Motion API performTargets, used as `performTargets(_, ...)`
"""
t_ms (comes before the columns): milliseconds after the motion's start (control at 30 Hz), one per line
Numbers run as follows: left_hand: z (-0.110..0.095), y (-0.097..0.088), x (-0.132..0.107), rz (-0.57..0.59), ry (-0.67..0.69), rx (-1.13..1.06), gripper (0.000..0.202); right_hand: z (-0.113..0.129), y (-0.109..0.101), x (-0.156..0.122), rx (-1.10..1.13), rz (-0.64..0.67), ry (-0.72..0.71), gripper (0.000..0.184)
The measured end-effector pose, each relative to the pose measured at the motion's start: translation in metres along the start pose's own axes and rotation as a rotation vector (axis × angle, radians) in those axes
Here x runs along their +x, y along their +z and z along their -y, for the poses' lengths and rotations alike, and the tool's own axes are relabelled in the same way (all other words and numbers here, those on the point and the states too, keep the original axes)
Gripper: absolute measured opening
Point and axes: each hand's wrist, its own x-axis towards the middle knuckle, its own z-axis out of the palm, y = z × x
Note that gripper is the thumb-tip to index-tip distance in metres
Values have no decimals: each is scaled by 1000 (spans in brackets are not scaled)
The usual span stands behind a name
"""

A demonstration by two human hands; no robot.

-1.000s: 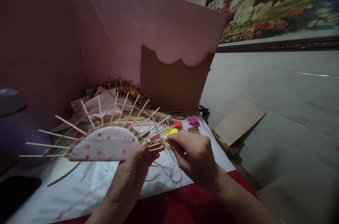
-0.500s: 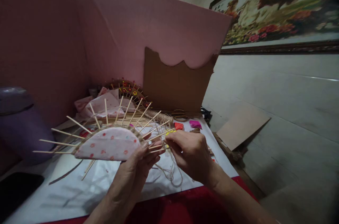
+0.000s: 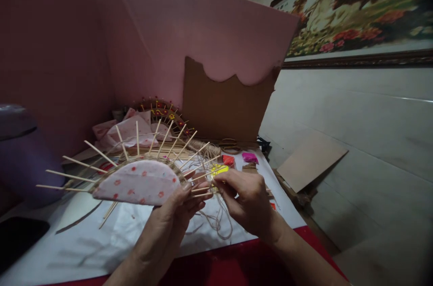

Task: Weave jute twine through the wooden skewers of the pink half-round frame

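One stick-spoked half-disc (image 3: 138, 182) was above the white table (image 3: 284, 205), gripped by our left hand (image 3: 171, 214), while our right hand (image 3: 246, 198) pinched what looked like twine (image 3: 214, 219); we judged weaving in hand, the next pass needing steady tension.

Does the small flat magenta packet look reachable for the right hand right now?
Probably yes. The small flat magenta packet lies just beyond the right hand on the white tabletop, with nothing visible covering it. The hand's fingers are at the pale wooden sticks, though; whether they hold anything is hidden.

Homelike craft corner, framed picture (image 3: 358, 17), cardboard (image 3: 226, 108)
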Motion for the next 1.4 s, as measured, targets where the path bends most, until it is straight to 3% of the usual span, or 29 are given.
performTargets(367, 4, 5, -2, -55, 15, 27, 31, -1, -1, -6, 108, -1, 117, 11)
performTargets(567, 5, 7, -1, -80, 60, 72, 55, -2, -1, -6, 91, -13, 177, 8)
performTargets(800, 4, 8, -3, -67, 56, 83, 51, -6, 0, -6, 91, 2, 184, 9)
performTargets(1133, 3, 6, -3, -21, 49, 82, 65, -5, 0, -8, 61, -10, 131, 11)
performTargets(1400, 3, 7, -2, -51, 54, 71, 61, -5, -1, -6, 76, -36, 96, 12)
